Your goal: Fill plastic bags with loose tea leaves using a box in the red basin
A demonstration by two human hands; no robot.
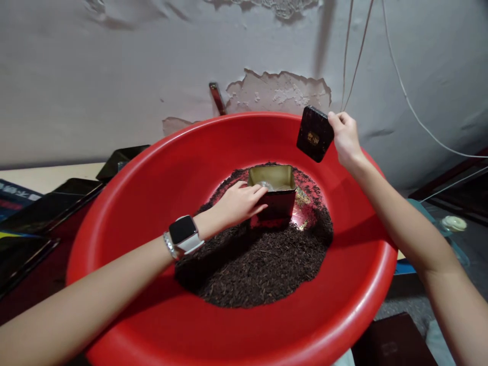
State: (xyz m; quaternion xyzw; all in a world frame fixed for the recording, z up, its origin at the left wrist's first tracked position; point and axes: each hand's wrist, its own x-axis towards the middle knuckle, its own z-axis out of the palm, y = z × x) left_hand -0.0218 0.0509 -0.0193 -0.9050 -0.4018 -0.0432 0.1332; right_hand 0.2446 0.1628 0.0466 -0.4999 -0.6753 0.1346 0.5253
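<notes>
Open-topped dark rectangular metal tin [280, 206], pale gold inside, stands upright or nearly so in the far half of a wide round red plastic basin [259, 330], set back from the basin's middle. Something clear and crinkled shows inside the tin, by its left wall; too small to identify. Left hand [240, 203] comes in over the basin's left side, fingers touching the tin's near left corner at the rim; cannot tell whether it grasps or only steadies. Right hand [346, 134], at the basin's far right rim, pinches a flat black square lid [314, 134] with gold characters by its right edge, thumb and fingers closed on it; lid tilted up, apart from the tin. Loose dark brown dried leaf strands [259, 269] cover much of the basin floor, thickest on the near side of the tin. On the left wrist, a dark-faced square smartwatch [183, 231] with white band, silver chain bracelet [170, 246] beside it. Left of the basin: dark glossy boxes [57, 206] near a cream-coloured tabletop [72, 174]. Behind the basin: a grey-white wall [114, 76] with peeling patches, a short dark red strip [217, 98] close to the rim. Right of the basin, low down: a dark brown box [398, 340].
</notes>
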